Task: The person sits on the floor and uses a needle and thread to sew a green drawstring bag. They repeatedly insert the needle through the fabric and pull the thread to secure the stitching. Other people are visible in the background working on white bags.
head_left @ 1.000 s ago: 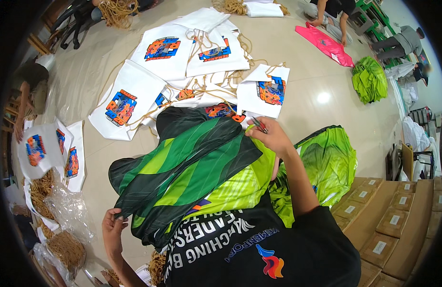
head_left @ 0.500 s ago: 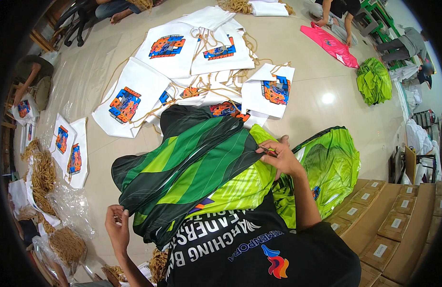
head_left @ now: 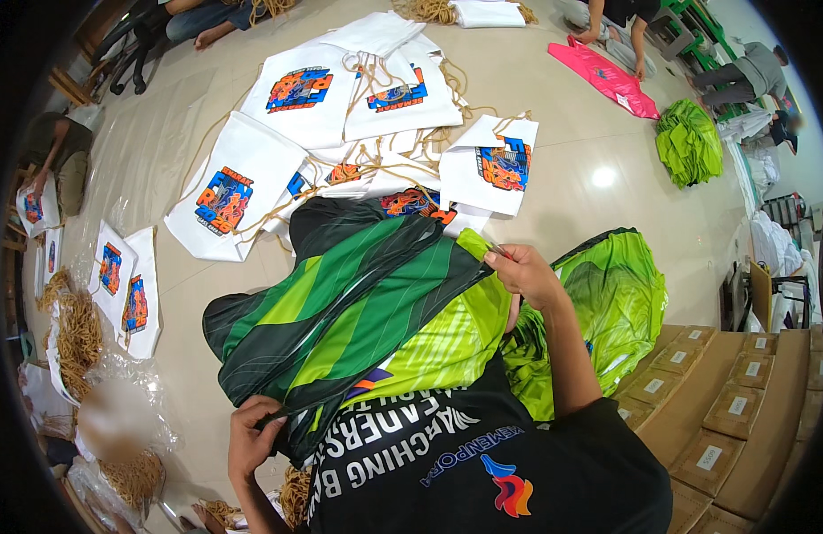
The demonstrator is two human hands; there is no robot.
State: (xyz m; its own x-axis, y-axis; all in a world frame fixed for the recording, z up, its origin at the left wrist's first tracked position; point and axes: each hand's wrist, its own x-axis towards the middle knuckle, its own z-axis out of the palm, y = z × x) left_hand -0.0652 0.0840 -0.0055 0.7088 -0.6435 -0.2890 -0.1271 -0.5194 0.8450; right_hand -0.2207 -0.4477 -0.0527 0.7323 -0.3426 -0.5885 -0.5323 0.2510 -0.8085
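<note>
Across my lap lies a jersey (head_left: 358,294) with green, lime and black stripes, its folds bunched together. My left hand (head_left: 255,436) is closed on its dark edge at the lower left. At the upper right, my right hand (head_left: 527,274) pinches the lime and dark edge of the same jersey. A small, thin metal tool, perhaps snips, shows at those fingertips, mostly hidden by the hand. Beside my right forearm, a second lime-green garment (head_left: 616,303) lies in a heap on the floor.
White drawstring bags (head_left: 295,98) with colourful prints and tan cords are piled ahead. Brown cartons (head_left: 696,427) stand at the right. Cord bundles (head_left: 77,334) and clear plastic lie left. Farther right are a green garment pile (head_left: 687,142) and a co-worker handling a pink garment (head_left: 603,76).
My left hand has moved right and inward along the jersey's lower edge and grips it more fully. My right hand has shifted slightly up, lifting a lime edge; the tool is now less visible.
</note>
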